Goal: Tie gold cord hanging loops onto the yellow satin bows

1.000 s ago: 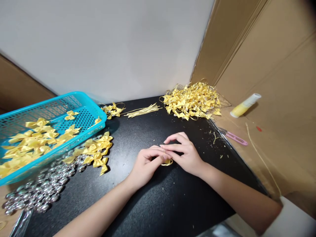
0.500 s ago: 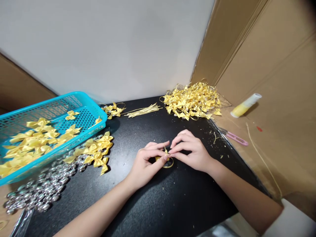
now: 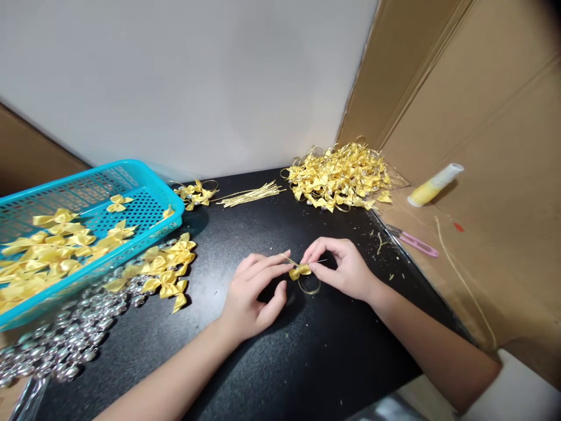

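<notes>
A yellow ribbon bow [image 3: 299,272] is between my hands, above the black tabletop. A loop of gold cord [image 3: 310,290] hangs below it, and a short cord end [image 3: 287,258] sticks up to the left. My right hand [image 3: 346,270] pinches the bow's right side between thumb and fingers. A thin, needle-like sliver [image 3: 322,261] shows by those fingers; I cannot tell exactly what it is. My left hand [image 3: 258,292] has its fingers stretched out and thumb apart, fingertips beside the bow's left side and the cord end.
A blue basket [image 3: 173,217] of yellow bows stands left, with silver beads [image 3: 70,345] and loose bows [image 3: 169,280] before it. Gold cords [image 3: 252,194] and a few bows [image 3: 195,194] lie behind. A corded-bow pile [image 3: 342,175], pink-handled cutter [image 3: 416,242] and yellow-white tube [image 3: 433,186] are right.
My left thumb has come away from the bow and the left hand has moved slightly left. The bow now shows more fully, held by my right hand. The view has shifted slightly.
</notes>
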`<state>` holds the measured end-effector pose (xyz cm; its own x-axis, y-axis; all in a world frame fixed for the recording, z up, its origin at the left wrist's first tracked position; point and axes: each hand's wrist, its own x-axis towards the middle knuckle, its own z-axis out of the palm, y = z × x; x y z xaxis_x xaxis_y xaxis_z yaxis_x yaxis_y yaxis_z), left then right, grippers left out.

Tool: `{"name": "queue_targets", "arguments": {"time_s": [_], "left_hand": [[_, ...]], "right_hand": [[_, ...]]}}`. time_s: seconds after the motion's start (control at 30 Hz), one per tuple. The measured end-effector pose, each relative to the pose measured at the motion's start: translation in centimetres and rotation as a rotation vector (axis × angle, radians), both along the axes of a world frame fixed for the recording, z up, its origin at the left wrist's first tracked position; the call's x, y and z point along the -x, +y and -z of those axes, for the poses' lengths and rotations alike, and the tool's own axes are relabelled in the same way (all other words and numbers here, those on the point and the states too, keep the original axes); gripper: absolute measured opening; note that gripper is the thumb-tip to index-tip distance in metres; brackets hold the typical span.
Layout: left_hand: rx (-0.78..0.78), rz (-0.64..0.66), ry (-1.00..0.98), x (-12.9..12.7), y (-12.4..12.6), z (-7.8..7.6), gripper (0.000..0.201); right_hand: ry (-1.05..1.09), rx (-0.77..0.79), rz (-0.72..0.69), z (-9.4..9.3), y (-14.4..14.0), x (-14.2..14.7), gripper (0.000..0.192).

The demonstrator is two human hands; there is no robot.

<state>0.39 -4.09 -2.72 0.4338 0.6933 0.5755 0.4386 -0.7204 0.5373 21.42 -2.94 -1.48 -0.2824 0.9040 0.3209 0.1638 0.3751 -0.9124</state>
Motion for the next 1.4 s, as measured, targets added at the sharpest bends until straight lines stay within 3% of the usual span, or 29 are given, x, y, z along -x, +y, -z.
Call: {"name": "queue_targets", "arguments": {"time_s": [0.23, 0.37, 0.47, 0.53, 0.67, 0.77, 0.83, 0.97, 1.1, 1.4], "left_hand": [[0.073, -0.119, -0.099, 0.0, 0.0, -0.6, 0.012], [0.191, 0.008, -0.065, -0.8, 0.4, -0.9, 0.021], [0.27, 0.092, -0.064, -1.4, 0.4, -0.6, 0.015], [0.276, 0.12, -0.033, -1.6, 0.3, -0.2, 0.007], [0.195, 0.122, 0.145, -1.4, 0.3, 0.2, 0.012], [0.142, 0.042, 0.234, -1.2, 0.3, -0.7, 0.015], [0.141, -0.024, 0.188, -1.4, 0.3, -1.7, 0.012], [0.289, -0.021, 0.116, -2.3, 0.0, -3.0, 0.014], [0.387, -0.042, 0.14, -3.0, 0.1, -2.5, 0.005], [0.415, 0.031, 0.202, -2.8, 1.2, -1.1, 0.007]], "right_hand": [[-0.028, 0.009, -0.006, -0.1, -0.2, 0.1, 0.013], [-0.125, -0.081, -0.11, -0.8, -0.1, -0.5, 0.015], [-0.235, -0.159, -0.165, -1.3, 0.0, -1.0, 0.017], [-0.298, -0.182, -0.17, -1.5, 0.1, -1.2, 0.016], [-0.334, -0.142, -0.16, -2.0, 0.3, -1.5, 0.017], [-0.333, -0.114, -0.134, -2.3, 0.4, -1.6, 0.018], [-0.342, -0.111, -0.133, -2.4, 0.3, -1.6, 0.017], [-0.392, -0.119, -0.156, -2.7, 0.2, -1.3, 0.014], [-0.41, -0.132, -0.144, -2.8, 0.4, -1.3, 0.013], [-0.373, -0.153, -0.105, -2.5, 1.0, -2.5, 0.013]]}}
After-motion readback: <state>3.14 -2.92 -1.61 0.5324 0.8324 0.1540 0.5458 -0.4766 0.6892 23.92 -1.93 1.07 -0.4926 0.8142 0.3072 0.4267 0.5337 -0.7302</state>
